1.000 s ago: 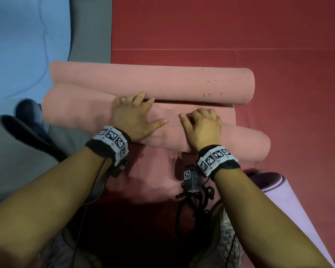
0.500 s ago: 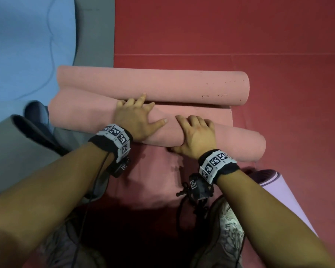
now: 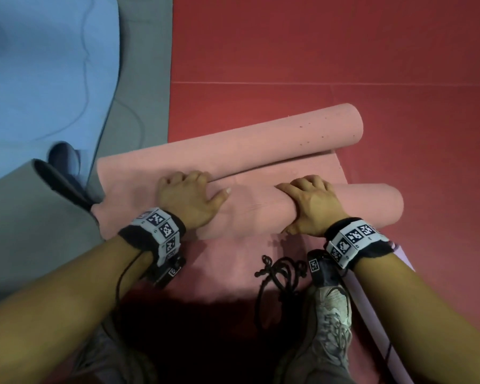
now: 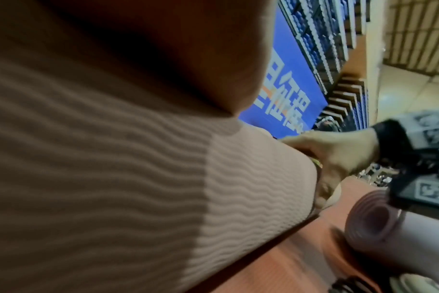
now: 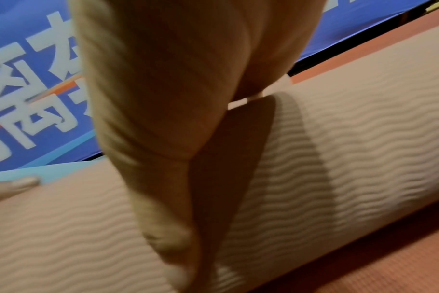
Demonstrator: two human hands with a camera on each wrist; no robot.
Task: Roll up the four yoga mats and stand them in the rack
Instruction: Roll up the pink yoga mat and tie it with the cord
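Observation:
A pink yoga mat (image 3: 372, 206) lies on the red floor, rolled from both ends. Its near roll is thick; the far roll (image 3: 261, 145) lies slanted just beyond it, touching it at the left. My left hand (image 3: 189, 195) sits on top of the near roll with its fingers curled over the far side. My right hand (image 3: 313, 203) grips the same roll, fingers over the top and thumb under the near side. The wrist views show the mat's wavy texture (image 4: 113, 158) (image 5: 338, 138) right under each palm. No rack is in view.
A blue mat (image 3: 39, 79) lies flat at the upper left, overlapping a grey mat (image 3: 25, 231) whose corner curls up beside the pink rolls. A rolled lilac mat (image 3: 377, 309) lies at my right, next to my shoe (image 3: 330, 328). Red floor (image 3: 344, 51) stretches ahead.
The near roll has moved up against the far roll, narrowing the flat strip between them. My right thumb has gone under the roll and both hands' fingers have curled over it.

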